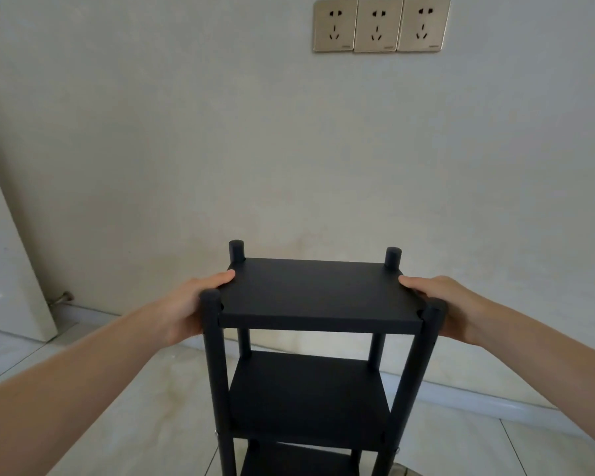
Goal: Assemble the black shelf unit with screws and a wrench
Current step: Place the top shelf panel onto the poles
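Note:
The black shelf unit (pixel 315 293) stands upright on the floor in the lower middle, with three boards between four round posts. My left hand (pixel 189 307) grips the left edge of the top board, thumb on top beside the near left post. On the opposite edge, my right hand (pixel 450 304) holds the top board the same way, next to the near right post. Small silver screw heads (pixel 216 432) show on the front posts at the middle board. No wrench is in view.
A pale wall (pixel 289 149) rises close behind the unit, with three gold sockets (pixel 380 25) high up. A white door or panel (pixel 11 286) leans at the left with a doorstop (pixel 62 298) by it. The floor (pixel 134 407) is light tile.

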